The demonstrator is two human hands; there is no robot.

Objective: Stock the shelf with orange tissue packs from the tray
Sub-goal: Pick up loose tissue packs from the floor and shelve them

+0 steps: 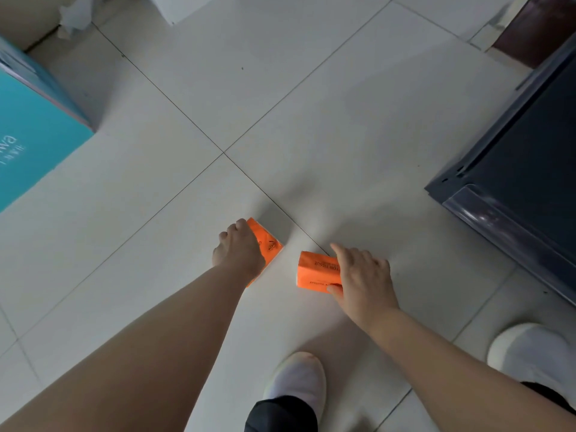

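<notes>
down by the floor [280, 88], the left hand [238, 249] curls round one orange pack [268, 244] while the right hand [363, 275] pinches a second orange pack [316, 271] between fingers [338, 252] and thumb, its long axis running leftward, the dark blue unit [514, 169] nearer that right side.

The right orange tissue pack [316, 271] has dark print on 2 faces, upside down from this view. Its top face reads "TON TISSUE", with the start of the first word hidden under the right hand [363, 277]. Its side face shows "TISSUE" again, the rest covered by the thumb. The left orange tissue pack [269, 244] bears a small dark logo, too blurred to read. The teal box [34, 141] shows white letters ending in "wa", cut off by the frame, beside small illegible characters.
</notes>
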